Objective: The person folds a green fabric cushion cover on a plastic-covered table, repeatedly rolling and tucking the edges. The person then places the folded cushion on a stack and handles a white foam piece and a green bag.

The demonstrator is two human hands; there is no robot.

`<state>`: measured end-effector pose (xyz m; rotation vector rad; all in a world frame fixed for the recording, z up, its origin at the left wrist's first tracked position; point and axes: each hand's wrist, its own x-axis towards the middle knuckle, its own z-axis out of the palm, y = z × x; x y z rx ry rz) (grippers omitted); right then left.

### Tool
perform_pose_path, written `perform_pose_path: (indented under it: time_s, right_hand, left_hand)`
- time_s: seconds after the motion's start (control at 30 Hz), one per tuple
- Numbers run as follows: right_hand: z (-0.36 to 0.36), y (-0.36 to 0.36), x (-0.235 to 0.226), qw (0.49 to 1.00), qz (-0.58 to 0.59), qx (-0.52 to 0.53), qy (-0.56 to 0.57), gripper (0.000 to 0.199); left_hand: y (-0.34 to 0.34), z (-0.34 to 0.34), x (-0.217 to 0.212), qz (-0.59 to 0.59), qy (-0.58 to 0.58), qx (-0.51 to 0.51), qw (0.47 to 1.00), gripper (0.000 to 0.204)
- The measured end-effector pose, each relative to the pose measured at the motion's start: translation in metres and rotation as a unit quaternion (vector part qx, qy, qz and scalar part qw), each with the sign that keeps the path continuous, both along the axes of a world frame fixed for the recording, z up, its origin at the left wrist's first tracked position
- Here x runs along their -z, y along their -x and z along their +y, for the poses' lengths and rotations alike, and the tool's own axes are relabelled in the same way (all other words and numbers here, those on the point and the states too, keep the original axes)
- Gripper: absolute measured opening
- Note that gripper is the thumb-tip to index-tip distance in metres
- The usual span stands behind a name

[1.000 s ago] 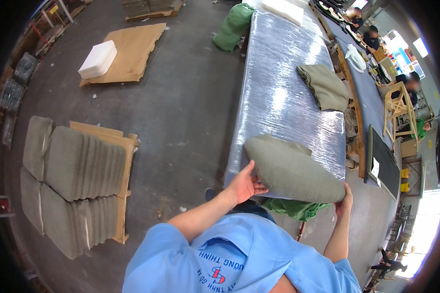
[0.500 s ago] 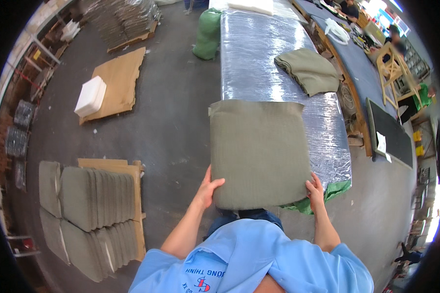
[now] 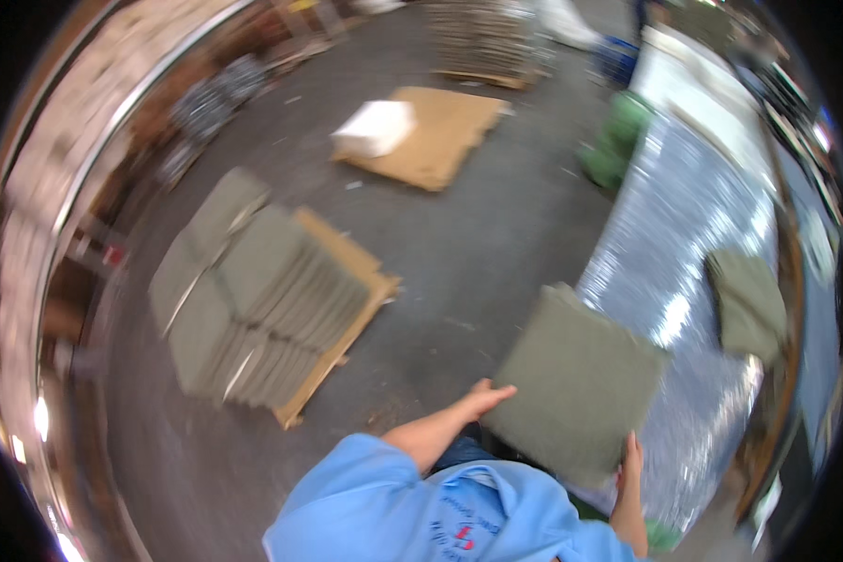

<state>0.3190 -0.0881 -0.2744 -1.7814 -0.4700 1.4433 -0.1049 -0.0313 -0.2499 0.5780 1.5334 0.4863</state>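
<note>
A square olive-green seat cushion [image 3: 581,384] is held out in front of me, above the near end of the plastic-wrapped table [image 3: 670,272]. My left hand [image 3: 482,401] grips its left edge, thumb on top and fingers hidden beneath. On the opposite edge my right hand [image 3: 631,461] is closed around the side. To the left, several similar cushions [image 3: 262,244] stand packed in high stacks on a cardboard-topped pallet [image 3: 365,272]. Folded olive fabric covers [image 3: 747,304] lie on the table's right side. The picture is somewhat smeared by motion.
A second cardboard-covered pallet [image 3: 459,126] holds a white foam block [image 3: 377,128]. Beyond it stands a wrapped stack [image 3: 482,42]. A green sack [image 3: 618,140] leans by the table's far left side. Grey floor [image 3: 431,281] runs between table and stacks. A blue-topped bench [image 3: 815,281] lies right.
My view and body have swung left, so the cushion stacks now sit closer to the middle. Both hands still hold the cushion, which looks turned and farther right in the picture.
</note>
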Motion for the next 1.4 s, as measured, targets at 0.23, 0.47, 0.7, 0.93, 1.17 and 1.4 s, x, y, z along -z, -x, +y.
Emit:
perform_pose_path:
  time_s: [0.23, 0.47, 0.7, 0.93, 1.17, 1.4]
  right_hand:
    - [0.023, 0.031, -0.034, 0.977, 0.208, -0.051, 0.009, 0.072]
    - [0.07, 0.113, -0.067, 0.984, 0.075, -0.161, -0.008, 0.072]
    - [0.104, 0.285, -0.076, 0.968, 0.0, -0.25, -0.013, 0.073]
    - [0.116, 0.461, -0.081, 0.946, -0.054, -0.319, -0.015, 0.074]
    - [0.155, 0.587, -0.081, 0.924, -0.061, -0.374, -0.058, 0.076]
    - [0.277, 0.741, -0.101, 0.859, 0.028, -0.448, -0.246, 0.044]
  left_hand:
    - [0.025, -0.02, -0.042, 0.217, -0.073, 0.052, 0.972, 0.116]
    - [0.076, -0.061, -0.063, 0.227, -0.077, -0.024, 0.97, 0.103]
    - [0.197, -0.112, -0.055, 0.286, -0.072, -0.14, 0.945, 0.102]
    - [0.376, -0.132, -0.078, 0.314, -0.103, -0.181, 0.926, 0.101]
    - [0.486, -0.154, -0.098, 0.355, -0.074, -0.296, 0.884, 0.097]
    - [0.56, -0.138, -0.1, 0.386, -0.218, -0.462, 0.768, 0.076]
